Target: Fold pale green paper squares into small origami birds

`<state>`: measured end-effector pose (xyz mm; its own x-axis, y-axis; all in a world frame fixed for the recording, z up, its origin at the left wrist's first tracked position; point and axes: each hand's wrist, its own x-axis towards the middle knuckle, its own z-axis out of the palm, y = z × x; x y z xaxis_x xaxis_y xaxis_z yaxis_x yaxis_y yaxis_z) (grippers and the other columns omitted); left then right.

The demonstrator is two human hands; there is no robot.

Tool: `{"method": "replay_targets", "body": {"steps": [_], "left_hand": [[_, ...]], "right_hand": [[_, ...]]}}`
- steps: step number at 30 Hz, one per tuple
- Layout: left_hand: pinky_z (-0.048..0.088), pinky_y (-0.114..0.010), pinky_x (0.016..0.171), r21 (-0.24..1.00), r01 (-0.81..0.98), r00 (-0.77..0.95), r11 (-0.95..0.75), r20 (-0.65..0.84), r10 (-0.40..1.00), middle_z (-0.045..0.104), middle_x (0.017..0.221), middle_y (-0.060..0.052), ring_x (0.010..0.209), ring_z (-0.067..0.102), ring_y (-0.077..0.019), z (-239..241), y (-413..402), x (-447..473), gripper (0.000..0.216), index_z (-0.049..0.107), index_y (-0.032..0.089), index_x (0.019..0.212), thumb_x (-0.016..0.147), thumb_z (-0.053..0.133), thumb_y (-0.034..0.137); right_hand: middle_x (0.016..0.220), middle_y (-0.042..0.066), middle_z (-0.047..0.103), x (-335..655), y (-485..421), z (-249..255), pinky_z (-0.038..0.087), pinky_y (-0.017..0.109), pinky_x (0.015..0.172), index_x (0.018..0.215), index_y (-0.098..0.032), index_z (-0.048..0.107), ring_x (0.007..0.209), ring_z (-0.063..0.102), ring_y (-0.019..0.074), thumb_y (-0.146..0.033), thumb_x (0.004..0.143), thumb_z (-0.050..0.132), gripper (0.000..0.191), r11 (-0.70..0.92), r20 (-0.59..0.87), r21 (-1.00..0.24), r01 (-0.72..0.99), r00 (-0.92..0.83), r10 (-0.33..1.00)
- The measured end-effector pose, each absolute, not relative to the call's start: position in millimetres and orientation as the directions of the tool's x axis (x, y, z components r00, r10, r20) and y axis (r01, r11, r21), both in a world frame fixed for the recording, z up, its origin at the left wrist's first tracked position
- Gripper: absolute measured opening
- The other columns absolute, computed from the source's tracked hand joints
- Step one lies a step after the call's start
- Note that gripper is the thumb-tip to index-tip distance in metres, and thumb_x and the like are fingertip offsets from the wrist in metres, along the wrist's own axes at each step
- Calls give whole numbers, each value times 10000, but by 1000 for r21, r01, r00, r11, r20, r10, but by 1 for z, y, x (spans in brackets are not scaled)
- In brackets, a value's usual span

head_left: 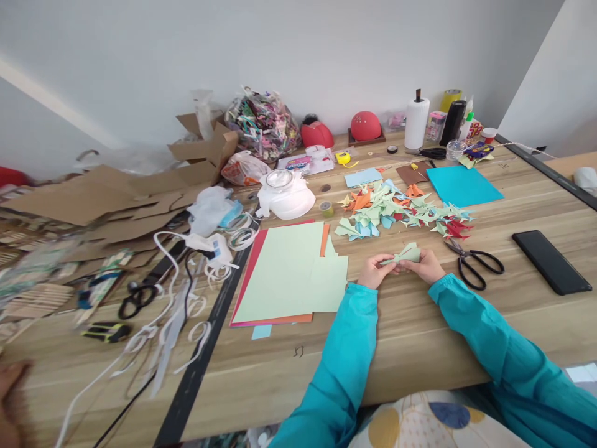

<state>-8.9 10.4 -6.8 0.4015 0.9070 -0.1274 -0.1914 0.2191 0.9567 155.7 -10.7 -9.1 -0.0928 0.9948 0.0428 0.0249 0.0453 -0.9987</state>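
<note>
Between my two hands is a small folded piece of pale green paper [408, 252], held just above the wooden table. My left hand [374, 270] pinches its left, lower side, and my right hand [425, 266] grips its right side. Fine details of the folds are too small to make out. Beyond my hands lies a heap of folded paper cranes [380, 205] in green, orange, blue and red. To the left are stacked sheets of pale green paper [284, 267], with red and orange sheets showing underneath. Black-handled scissors [474, 264] lie to the right of my right hand.
A black phone [553, 261] lies at the right. Blue paper [465, 185] sits behind the cranes. At the left are a white power strip [209, 249] with cables, black scissors [138, 300] and flattened cardboard [93, 193]. A co-worker's hand [12, 379] shows at the left edge.
</note>
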Motion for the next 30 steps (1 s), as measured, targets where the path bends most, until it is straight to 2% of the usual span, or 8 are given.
{"method": "replay_targets", "body": {"steps": [4,8,11,15,20,25,30], "left_hand": [[530,-316,585,953,-181,427,243,-147,892,658,601,-45,563,635,-171,-3,9,-8,412,637,94,795,545,756,398],[520,-297,542,953,-174,434,249,-153,888,656,595,-38,533,620,-158,-3,9,-7,409,636,100,793,547,750,406],[513,-290,511,946,-188,422,263,-164,892,660,606,-41,501,610,-151,-5,9,-6,449,618,100,829,533,757,406],[517,-293,514,930,-234,415,282,-167,894,663,622,-39,507,616,-153,-5,8,-5,465,589,105,864,537,762,387],[509,-283,509,934,-258,391,248,-133,911,650,597,-15,502,606,-142,-4,7,-3,401,594,118,806,544,756,375],[500,-288,490,944,-244,350,222,-127,928,644,572,-14,472,594,-142,-5,6,0,393,614,117,778,523,763,376],[505,-287,499,927,-253,350,278,-181,919,653,575,-31,482,606,-149,-8,5,0,403,639,105,825,535,762,356]], "right_hand": [[537,0,593,156,-12,-6,450,255,473,693,-144,612,484,528,118,-437,599,727,329,30,30,-1000,-4,-130,991],[545,-5,604,155,-13,-3,458,260,466,787,-139,615,464,537,118,-428,595,732,366,-21,-13,-998,-60,-141,990],[551,-2,611,153,-13,-3,451,257,448,781,-137,616,448,536,116,-424,579,743,373,-32,-22,-995,-95,-104,994],[559,3,623,152,-13,-5,450,260,431,764,-143,608,440,541,121,-438,584,736,369,-32,-21,-989,-147,-74,997],[564,5,640,150,-14,-5,470,266,429,817,-150,586,436,560,130,-430,596,730,384,-70,-51,-983,-169,-115,992],[538,0,629,148,-15,-4,451,256,415,739,-156,602,423,545,122,-412,571,742,336,-56,-45,-981,-184,-60,997],[535,5,628,147,-15,-6,392,245,383,650,-158,606,398,522,114,-367,597,730,249,-73,-71,-967,-243,-18,997]]}}
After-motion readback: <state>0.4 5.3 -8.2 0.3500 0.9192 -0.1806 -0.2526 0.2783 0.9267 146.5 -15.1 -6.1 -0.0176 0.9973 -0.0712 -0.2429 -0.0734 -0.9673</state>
